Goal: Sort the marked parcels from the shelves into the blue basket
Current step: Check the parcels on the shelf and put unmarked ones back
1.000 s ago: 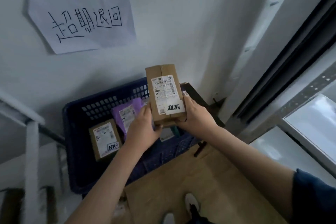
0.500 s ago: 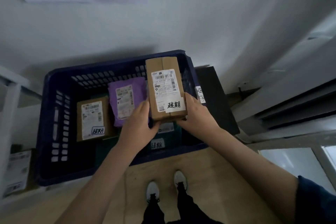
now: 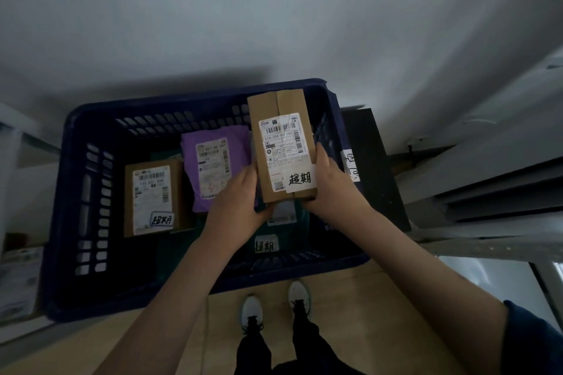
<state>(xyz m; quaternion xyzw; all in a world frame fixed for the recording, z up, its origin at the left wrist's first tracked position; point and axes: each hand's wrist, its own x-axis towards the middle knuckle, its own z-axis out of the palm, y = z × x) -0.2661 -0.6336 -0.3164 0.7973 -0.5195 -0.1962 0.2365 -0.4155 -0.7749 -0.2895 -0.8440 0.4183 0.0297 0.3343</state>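
Both hands hold one brown cardboard parcel [image 3: 281,143] over the right half of the blue basket [image 3: 73,192], label side up. Left hand [image 3: 236,195] grips its left edge near the lower corner, fingers curled under; right hand [image 3: 330,183] grips the right edge, thumb along the side, other fingers hidden beneath. The parcel carries a white shipping label with barcode and a handwritten white sticker [image 3: 300,181] at its near end. It is above the basket floor, not resting on anything I can see.

Inside the basket: a smaller brown box [image 3: 152,196] at left with its own handwritten sticker, a purple mailer bag [image 3: 213,166] in the middle, partly behind the left hand, and a dark green parcel [image 3: 268,245] under the hands with a handwritten tag. White shoes [image 3: 253,312] stand on the wooden floor [image 3: 365,313] just below the basket's near rim. White wall [image 3: 274,24] behind.
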